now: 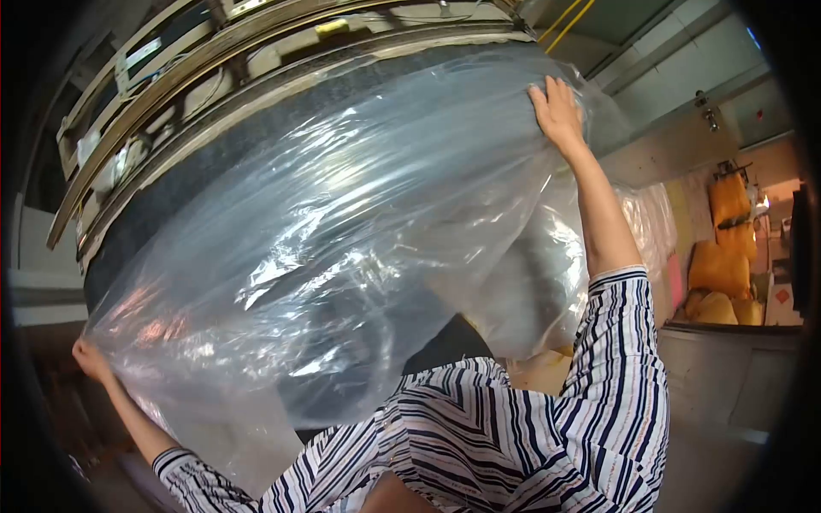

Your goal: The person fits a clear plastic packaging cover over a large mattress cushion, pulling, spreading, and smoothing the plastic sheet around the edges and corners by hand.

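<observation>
A large clear plastic sheet is stretched wide across a dark grey surface and hangs down in front of my body. At the far left, my left hand is closed on the gathered corner of the sheet. My right hand lies on the sheet at its upper right, with the fingers stretched out and a little apart. The sheet is wrinkled and shiny, and its lower part hangs in loose folds.
A machine frame with long metal rails runs along the far side. Yellow cables hang at the top. More plastic and orange-yellow bundles are on the right, beyond a pale low wall.
</observation>
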The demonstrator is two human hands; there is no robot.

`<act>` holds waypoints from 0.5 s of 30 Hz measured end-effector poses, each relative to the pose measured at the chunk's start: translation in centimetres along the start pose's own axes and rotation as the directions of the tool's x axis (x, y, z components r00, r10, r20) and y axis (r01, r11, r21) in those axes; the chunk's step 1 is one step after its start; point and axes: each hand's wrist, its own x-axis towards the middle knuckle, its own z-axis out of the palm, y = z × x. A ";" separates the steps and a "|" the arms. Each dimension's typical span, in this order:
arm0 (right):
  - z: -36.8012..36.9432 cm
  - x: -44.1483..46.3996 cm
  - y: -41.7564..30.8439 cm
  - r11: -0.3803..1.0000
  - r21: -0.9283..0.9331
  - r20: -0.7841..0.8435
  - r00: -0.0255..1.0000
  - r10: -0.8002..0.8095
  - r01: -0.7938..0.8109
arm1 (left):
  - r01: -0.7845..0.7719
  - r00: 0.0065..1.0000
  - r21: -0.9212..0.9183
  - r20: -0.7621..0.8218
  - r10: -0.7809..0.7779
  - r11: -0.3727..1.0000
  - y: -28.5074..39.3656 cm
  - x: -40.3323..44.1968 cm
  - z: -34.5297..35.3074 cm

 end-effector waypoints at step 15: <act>-2.8 0.5 -5.9 0.826 0.336 0.046 0.868 -0.494 0.452 | -0.011 0.999 0.120 0.034 0.007 0.993 3.1 -0.4 0.2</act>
